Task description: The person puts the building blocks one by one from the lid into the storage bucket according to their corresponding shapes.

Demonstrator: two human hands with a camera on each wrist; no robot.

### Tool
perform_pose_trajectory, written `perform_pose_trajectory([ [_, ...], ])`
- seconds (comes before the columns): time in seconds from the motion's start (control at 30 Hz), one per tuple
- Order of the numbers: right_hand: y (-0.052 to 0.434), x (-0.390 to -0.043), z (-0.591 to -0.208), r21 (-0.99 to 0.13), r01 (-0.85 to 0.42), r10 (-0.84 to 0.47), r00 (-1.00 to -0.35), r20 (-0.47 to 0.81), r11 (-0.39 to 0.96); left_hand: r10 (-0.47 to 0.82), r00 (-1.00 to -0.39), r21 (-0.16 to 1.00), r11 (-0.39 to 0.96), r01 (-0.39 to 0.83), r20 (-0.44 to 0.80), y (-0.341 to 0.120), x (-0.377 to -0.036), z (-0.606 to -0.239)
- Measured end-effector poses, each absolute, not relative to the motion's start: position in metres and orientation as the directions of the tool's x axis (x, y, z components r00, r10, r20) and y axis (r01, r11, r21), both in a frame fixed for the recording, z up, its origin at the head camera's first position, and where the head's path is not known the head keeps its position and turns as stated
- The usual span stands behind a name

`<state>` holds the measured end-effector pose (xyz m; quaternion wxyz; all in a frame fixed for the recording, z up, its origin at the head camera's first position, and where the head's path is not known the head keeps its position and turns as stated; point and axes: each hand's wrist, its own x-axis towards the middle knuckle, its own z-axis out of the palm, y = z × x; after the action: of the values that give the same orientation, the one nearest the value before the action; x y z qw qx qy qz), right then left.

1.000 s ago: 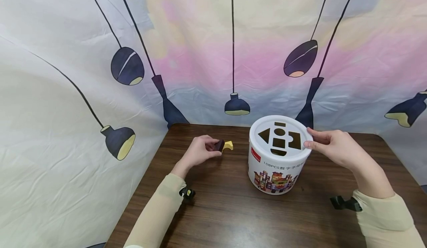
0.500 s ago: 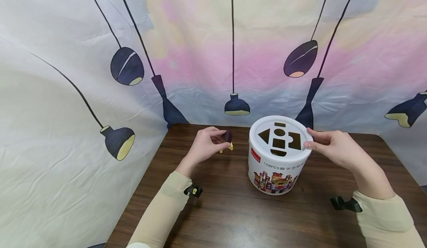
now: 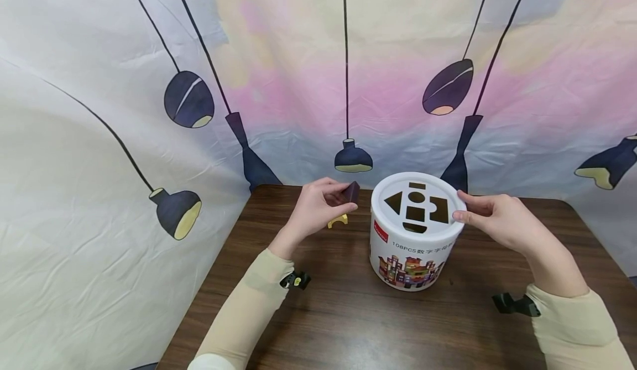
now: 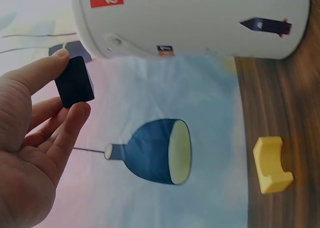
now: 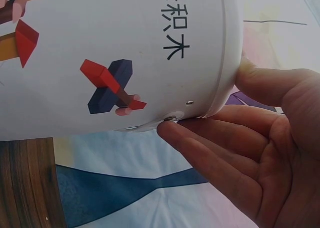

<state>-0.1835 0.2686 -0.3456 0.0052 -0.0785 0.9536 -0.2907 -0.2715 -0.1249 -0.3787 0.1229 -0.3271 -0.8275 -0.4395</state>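
Dark wood table [image 3: 348, 314] boxed in by a hanging cloth backdrop [image 3: 89, 137] printed with pendant lamps. I take the white bucket [image 3: 413, 248] as landmark; it stands upright mid-table, its lid [image 3: 417, 204] cut with shape holes. My right hand [image 3: 497, 220] grips the lid rim on the bucket's right side, thumb on top, fingers [image 5: 200, 148] against the wall under the rim. My left hand [image 3: 318, 209] is raised just left of the bucket, pinching a dark block [image 3: 351, 192] between thumb and fingertips, near lid height, not touching the lid. Under that hand, a yellow arch block [image 3: 338, 222] lies on the table, left of the bucket.
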Motion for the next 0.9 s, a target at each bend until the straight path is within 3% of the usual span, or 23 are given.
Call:
perform_pose_trajectory([
  [0.53, 0.267, -0.184, -0.345, -0.559, -0.151, -0.153, -0.987, 0.044, 0.815, 0.466, -0.723, 0.69, 0.281, 0.667, 0.51, -0.089, -0.254, -0.357],
  [0.9, 0.268, -0.183, -0.348, -0.553, -0.163, -0.158, -0.986, 0.057, 0.817, 0.494, -0.71, 0.674, 0.29, 0.68, 0.503, -0.067, -0.249, -0.357],
])
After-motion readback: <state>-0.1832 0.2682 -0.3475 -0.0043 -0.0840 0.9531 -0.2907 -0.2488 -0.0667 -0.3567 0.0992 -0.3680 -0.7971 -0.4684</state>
